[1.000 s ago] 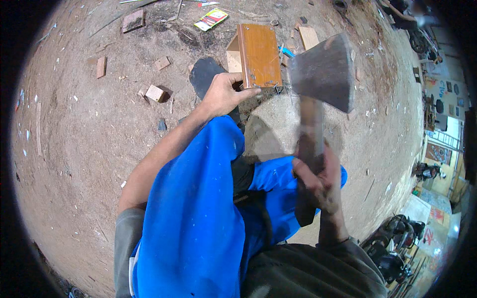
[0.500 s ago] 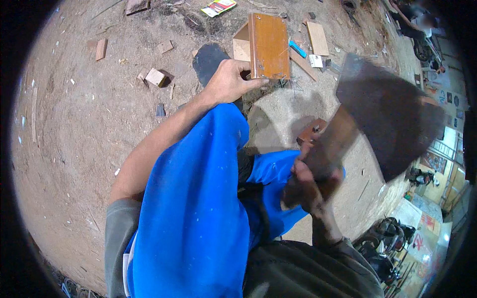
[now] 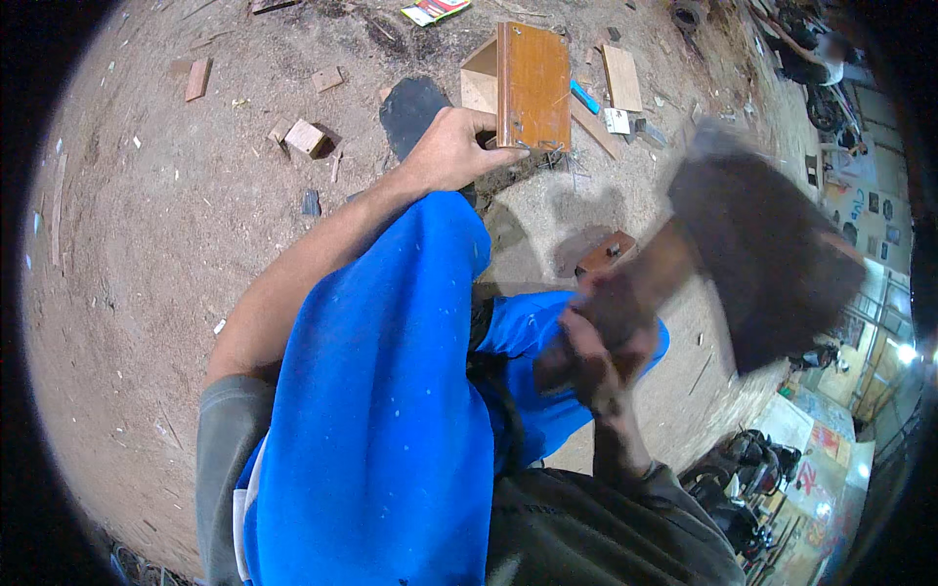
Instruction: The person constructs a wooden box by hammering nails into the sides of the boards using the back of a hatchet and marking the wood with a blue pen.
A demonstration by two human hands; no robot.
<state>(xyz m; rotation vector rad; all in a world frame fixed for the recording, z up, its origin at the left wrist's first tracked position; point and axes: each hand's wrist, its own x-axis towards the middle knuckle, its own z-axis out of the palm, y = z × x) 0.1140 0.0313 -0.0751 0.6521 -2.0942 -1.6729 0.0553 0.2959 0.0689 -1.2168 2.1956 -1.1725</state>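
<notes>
My left hand [image 3: 449, 151] is closed on the lower left edge of a wooden box-like piece [image 3: 535, 88]. Its upper face is orange-brown and varnished, its side pale bare wood, and nail marks dot its corners. In my right hand [image 3: 616, 342], raised over my right knee, is a broad-bladed chopper [image 3: 767, 249] with a wooden handle. Its wide dark blade is smeared by motion and stands apart from the box, off to the right. Below the blade's left side, a small reddish-brown wood block [image 3: 606, 252] lies on the ground.
A dark flat piece [image 3: 412, 112] lies beside my left hand. Past the box are a blue-handled tool [image 3: 584, 96], a pale board [image 3: 621, 78] and a colourful packet [image 3: 435, 10]. Wood offcuts [image 3: 306, 139] litter the sandy ground. Motorbikes [image 3: 747, 479] and another person [image 3: 821, 59] are at the right.
The chopper in my right hand has shifted slightly down and left, still blurred. My left hand keeps its hold on the box, which has barely moved.
</notes>
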